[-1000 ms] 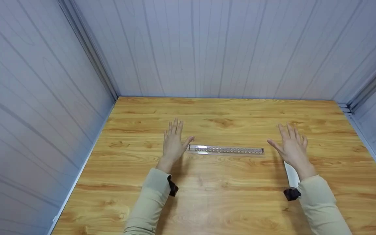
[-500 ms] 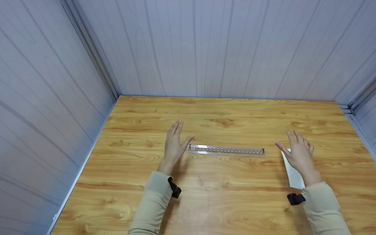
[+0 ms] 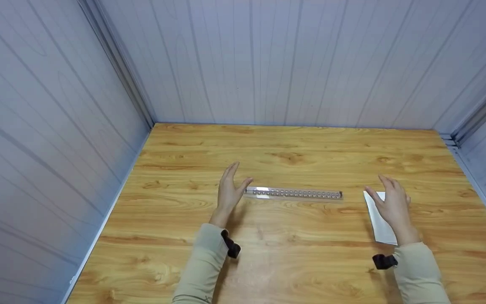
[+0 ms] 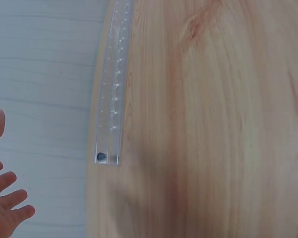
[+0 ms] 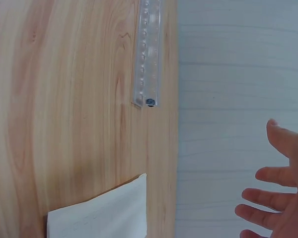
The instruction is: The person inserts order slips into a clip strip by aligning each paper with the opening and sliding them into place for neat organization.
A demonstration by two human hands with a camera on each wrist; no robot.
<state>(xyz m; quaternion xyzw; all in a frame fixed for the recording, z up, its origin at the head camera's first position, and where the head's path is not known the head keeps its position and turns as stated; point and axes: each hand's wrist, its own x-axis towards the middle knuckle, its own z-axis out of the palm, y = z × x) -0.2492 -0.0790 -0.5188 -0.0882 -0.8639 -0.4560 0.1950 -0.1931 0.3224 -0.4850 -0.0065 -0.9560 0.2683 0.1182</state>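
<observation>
A long clear plastic strip (image 3: 293, 193) with a row of round bumps and a dark dot at each end lies across the middle of the table. My left hand (image 3: 229, 192) hovers by its left end, thumb apart from the fingers, holding nothing. In the left wrist view that end of the strip (image 4: 109, 109) is apart from the fingertips. My right hand (image 3: 395, 207) is above a folded white paper or cloth (image 3: 380, 223), partly covering it. Its fingers are relaxed with nothing between them; the right wrist view shows the white piece (image 5: 104, 213) lying flat below.
The wood-grain table (image 3: 302, 261) meets a pale panel wall (image 3: 268, 63) at the back. Another panel (image 3: 36, 147) stands along its left side, and a further panel on the right. Dark wrist cameras sit at both cuffs.
My right hand has drawn back and right, uncovering more of the white piece. The left hand has turned and shifted slightly right. The strip stays where it was.
</observation>
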